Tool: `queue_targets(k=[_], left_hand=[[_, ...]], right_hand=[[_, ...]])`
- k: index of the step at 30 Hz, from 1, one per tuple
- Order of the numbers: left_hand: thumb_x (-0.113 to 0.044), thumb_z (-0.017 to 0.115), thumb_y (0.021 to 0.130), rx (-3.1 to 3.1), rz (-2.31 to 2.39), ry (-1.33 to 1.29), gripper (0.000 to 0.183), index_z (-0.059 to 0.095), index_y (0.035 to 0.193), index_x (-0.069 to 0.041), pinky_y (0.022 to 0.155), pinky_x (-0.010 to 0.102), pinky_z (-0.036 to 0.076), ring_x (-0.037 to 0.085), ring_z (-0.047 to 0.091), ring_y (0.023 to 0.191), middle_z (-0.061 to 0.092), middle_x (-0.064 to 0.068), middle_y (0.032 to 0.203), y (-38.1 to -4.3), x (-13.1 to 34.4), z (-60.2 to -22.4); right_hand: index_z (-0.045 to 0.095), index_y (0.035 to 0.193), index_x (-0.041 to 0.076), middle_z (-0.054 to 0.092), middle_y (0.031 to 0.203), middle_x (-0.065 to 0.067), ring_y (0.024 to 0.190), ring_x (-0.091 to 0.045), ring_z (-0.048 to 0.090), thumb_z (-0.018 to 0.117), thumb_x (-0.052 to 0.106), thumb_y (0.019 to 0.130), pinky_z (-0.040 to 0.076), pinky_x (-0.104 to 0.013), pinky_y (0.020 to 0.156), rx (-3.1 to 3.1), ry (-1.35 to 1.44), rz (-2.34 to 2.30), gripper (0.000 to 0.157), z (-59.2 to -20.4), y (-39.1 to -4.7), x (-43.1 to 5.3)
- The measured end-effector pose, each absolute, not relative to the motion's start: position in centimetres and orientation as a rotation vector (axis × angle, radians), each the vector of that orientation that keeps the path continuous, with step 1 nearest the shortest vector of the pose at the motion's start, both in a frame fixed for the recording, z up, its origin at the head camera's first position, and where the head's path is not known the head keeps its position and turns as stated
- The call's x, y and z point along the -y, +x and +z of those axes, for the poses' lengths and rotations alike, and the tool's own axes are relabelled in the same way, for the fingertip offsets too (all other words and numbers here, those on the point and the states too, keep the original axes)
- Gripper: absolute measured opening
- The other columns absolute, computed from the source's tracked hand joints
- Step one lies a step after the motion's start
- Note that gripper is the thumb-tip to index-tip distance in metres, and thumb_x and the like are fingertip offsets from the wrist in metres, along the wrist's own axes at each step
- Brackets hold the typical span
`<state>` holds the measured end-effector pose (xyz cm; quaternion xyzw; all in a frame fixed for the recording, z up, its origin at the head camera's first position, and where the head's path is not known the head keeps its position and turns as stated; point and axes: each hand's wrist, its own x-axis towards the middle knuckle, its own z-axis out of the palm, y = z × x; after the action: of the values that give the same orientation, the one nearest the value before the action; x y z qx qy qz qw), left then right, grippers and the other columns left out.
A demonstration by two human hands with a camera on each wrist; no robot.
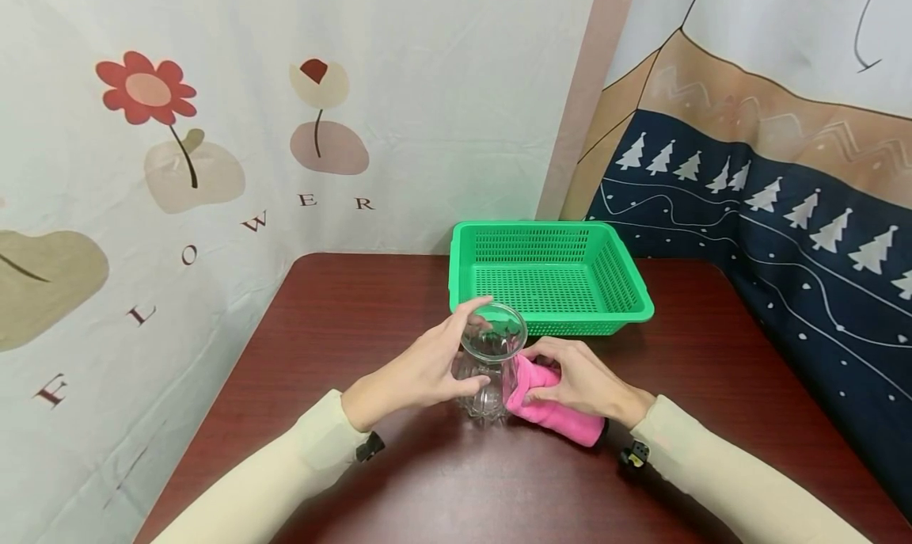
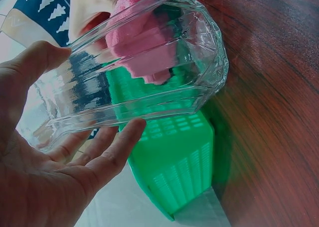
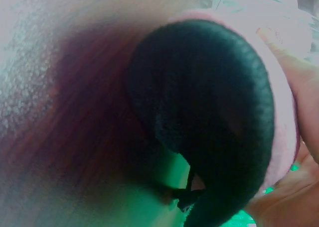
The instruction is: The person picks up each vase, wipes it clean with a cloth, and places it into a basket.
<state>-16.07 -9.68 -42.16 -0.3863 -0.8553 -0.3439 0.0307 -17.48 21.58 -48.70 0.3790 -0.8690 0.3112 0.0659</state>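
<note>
A clear glass vase (image 1: pixel 490 404) with a round rim and a faceted base stands roughly upright at the middle of the table. My left hand (image 1: pixel 431 366) holds it from the left, thumb and fingers spread round its side. On the other side, my right hand (image 1: pixel 580 376) grips a soft pink fabric bundle (image 1: pixel 573 423). That bundle touches or nearly touches the vase's right side. A black curved end (image 3: pixel 209 97) of the bundle fills much of the right wrist view; its exact kind is unclear.
Behind the vase, a green perforated plastic basket (image 1: pixel 549 322) sits at the back of the dark red wooden table (image 1: pixel 363 314). Patterned cloths hang behind the table and along its right side. A small black device is on each wrist.
</note>
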Motion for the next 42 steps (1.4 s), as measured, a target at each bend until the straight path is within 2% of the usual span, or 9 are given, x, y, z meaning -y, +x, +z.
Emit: queue_targets(k=[8,14,25,34,42], left_hand=[[-0.015,0.094,0.092,2.610,-1.064,-1.209,0.111,0.024,0.178,-0.004,0.103,0.041,0.071,0.032,0.078,0.131,0.072,0.017,0.150,-16.1,9.7,-42.1],[-0.016,0.094,0.093,2.640,-1.064,-1.188,0.112,0.023,0.179,-0.008,0.104,0.041,0.070,0.030,0.077,0.135,0.072,0.015,0.152,-16.0,9.7,-42.0],[-0.016,0.095,0.093,2.631,-1.068,-1.200,0.112,0.023,0.179,-0.008,0.105,0.043,0.070,0.032,0.077,0.133,0.073,0.015,0.151,-16.1,9.8,-42.1],[-0.014,0.095,0.092,2.612,-1.063,-1.216,0.111,0.025,0.178,-0.004,0.104,0.040,0.069,0.032,0.079,0.130,0.073,0.016,0.150,-16.2,9.8,-42.0],[-0.012,0.094,0.093,2.629,-1.134,-1.212,0.111,0.024,0.179,-0.009,0.103,0.051,0.071,0.034,0.077,0.131,0.071,0.017,0.152,-16.3,9.9,-42.2]], right_hand=[[0.084,0.132,0.017,0.084,0.115,0.008,0.103,-0.007,0.074,0.108,0.021,0.083,0.064,-0.033,0.090,2.578,1.132,0.963,0.054,-48.3,-17.5,-21.6],[0.084,0.132,0.019,0.083,0.115,0.010,0.103,-0.006,0.074,0.108,0.020,0.084,0.065,-0.032,0.090,2.557,1.127,1.018,0.053,-47.6,-17.6,-21.4],[0.084,0.127,0.021,0.083,0.115,0.009,0.100,-0.005,0.073,0.109,0.024,0.082,0.064,-0.030,0.088,2.507,1.092,1.070,0.052,-45.9,-17.8,-21.0],[0.084,0.136,0.021,0.085,0.127,0.006,0.113,-0.008,0.076,0.108,0.022,0.084,0.064,-0.024,0.097,2.469,1.042,1.197,0.058,-44.4,-17.7,-20.9],[0.084,0.140,0.021,0.086,0.127,0.003,0.105,-0.012,0.077,0.107,0.019,0.085,0.066,-0.022,0.090,2.447,0.949,1.385,0.059,-44.0,-17.5,-21.2]])
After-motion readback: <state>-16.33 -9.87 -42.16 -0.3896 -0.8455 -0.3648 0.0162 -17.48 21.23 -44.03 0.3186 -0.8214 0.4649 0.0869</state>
